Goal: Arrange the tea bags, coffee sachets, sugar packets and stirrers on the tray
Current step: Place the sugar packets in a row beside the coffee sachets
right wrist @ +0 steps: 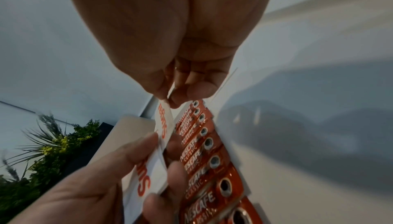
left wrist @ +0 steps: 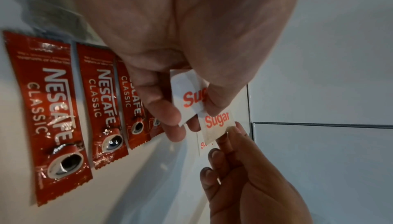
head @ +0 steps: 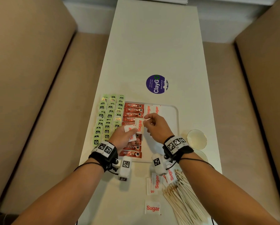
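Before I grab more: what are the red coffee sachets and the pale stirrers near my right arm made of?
Red Nescafe coffee sachets: glossy foil or plastic film, judging by glare streaks, wrinkles and crimped ends. Pale flat stirrers: matte, unfinished wood by the look, with light tan colour and no shine.

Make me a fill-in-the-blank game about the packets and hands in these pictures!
1. The right hand pinches a packet with the red word ____ on it.
2. The red coffee sachets lie in one column between the sugar packets on the tray and the ____ tea bags.
3. The wooden ____ lie off the tray, near the right arm.

Missing words: Sugar; green; stirrers
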`<state>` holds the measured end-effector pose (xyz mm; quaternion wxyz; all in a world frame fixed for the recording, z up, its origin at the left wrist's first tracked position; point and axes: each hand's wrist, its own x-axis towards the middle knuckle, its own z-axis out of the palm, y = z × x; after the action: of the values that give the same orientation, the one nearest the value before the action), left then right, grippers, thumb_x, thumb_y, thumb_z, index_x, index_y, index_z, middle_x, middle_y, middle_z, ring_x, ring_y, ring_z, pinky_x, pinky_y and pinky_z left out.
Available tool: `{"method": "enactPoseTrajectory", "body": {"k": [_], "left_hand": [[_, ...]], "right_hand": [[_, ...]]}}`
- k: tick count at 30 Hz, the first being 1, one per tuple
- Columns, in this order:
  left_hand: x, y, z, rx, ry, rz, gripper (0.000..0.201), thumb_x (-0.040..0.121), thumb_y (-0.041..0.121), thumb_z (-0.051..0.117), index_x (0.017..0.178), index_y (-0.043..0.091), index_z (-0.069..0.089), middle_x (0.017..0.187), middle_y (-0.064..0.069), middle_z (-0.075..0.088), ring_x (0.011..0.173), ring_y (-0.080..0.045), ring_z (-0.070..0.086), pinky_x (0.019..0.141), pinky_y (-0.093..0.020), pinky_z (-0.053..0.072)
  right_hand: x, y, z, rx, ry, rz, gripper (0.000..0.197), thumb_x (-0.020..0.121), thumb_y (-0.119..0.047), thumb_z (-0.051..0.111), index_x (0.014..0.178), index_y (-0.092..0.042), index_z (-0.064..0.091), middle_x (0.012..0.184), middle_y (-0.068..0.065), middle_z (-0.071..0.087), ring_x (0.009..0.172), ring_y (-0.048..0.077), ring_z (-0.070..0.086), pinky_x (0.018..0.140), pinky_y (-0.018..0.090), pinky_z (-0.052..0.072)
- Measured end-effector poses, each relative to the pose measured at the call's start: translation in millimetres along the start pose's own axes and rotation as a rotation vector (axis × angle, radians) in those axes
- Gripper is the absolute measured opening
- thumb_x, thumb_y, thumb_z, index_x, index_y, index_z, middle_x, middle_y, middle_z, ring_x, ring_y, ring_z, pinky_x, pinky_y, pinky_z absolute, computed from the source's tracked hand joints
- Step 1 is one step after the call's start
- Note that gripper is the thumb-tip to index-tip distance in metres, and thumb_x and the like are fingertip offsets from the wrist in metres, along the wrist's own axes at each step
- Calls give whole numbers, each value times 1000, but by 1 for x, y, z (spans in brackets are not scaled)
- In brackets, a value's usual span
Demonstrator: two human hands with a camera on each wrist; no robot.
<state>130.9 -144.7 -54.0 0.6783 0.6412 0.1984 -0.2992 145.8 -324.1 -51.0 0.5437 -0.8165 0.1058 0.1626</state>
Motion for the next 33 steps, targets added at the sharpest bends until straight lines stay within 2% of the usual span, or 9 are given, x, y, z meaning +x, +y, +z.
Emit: {"method": "enactPoseTrajectory", "body": {"k": [4, 8, 11, 15, 17, 21, 23, 26, 33], "left_hand": [[0, 2, 2, 7, 1, 5, 17, 99, 17, 61, 114, 14, 69, 98, -9, 77, 78, -22, 74, 61, -27, 56], [2, 1, 1, 38, 10, 4, 16, 99, 18, 61, 112, 13, 70, 100, -10, 77, 80, -24, 73, 64, -29, 57], [2, 2, 0, 10, 18, 0, 15, 99, 12, 58, 108, 16, 70, 102, -9, 75, 78, -20, 71, 65, -28, 59], [1, 2, 1, -1, -6, -24, 17, 100, 11, 56, 110, 16, 69, 103, -8, 75, 81, -21, 70, 65, -29, 59], [1, 3, 2, -7, -7, -29, 18, 101, 11, 56, 111, 16, 69, 103, -7, 75, 83, -23, 70, 64, -28, 59], [1, 2, 3, -12, -10, -39, 19, 100, 10, 56, 113, 14, 69, 102, -7, 76, 85, -24, 70, 64, -28, 59], [1, 2, 2, -18, -7, -43, 19, 101, 10, 56, 114, 14, 69, 101, -7, 76, 83, -23, 71, 61, -27, 58], [1, 2, 0, -39, -3, -44, 18, 100, 10, 56, 109, 17, 69, 97, -4, 76, 80, -21, 71, 60, -26, 57], [3, 0, -4, -86, -19, -60, 23, 100, 1, 51, 110, 12, 68, 108, -13, 72, 84, -25, 73, 73, -35, 62]], "right_hand": [[-4, 13, 3, -35, -16, 55, 11, 95, -34, 67, 90, -23, 68, 85, -3, 71, 75, 12, 65, 75, 34, 58], [0, 20, -4, -58, 17, 107, 25, 99, -25, 63, 87, -4, 70, 82, 2, 72, 68, 9, 62, 68, 28, 53], [12, 25, -16, -132, 74, 149, 31, 99, -22, 61, 85, 5, 68, 88, 1, 74, 74, 8, 65, 65, 21, 52], [24, 28, -22, -270, 97, 197, 34, 97, -20, 58, 67, -4, 63, 70, 0, 69, 57, 5, 58, 54, 18, 45], [30, 27, -21, -301, 98, 217, 34, 94, -17, 58, 62, -8, 61, 61, 2, 60, 53, 11, 52, 55, 22, 45], [40, 24, -18, -316, 102, 251, 33, 92, -18, 61, 70, 5, 70, 67, 10, 68, 58, 17, 59, 56, 22, 49], [45, 22, -17, -313, 94, 256, 31, 93, -20, 63, 74, 1, 75, 76, 9, 75, 67, 18, 69, 57, 21, 51], [47, 18, -17, -315, 98, 276, 26, 94, -22, 65, 80, -5, 78, 84, 0, 75, 75, 14, 70, 59, 21, 51], [51, 18, -14, -331, 133, 286, 25, 90, -20, 66, 77, -2, 77, 72, 2, 72, 68, 14, 66, 59, 24, 51]]}}
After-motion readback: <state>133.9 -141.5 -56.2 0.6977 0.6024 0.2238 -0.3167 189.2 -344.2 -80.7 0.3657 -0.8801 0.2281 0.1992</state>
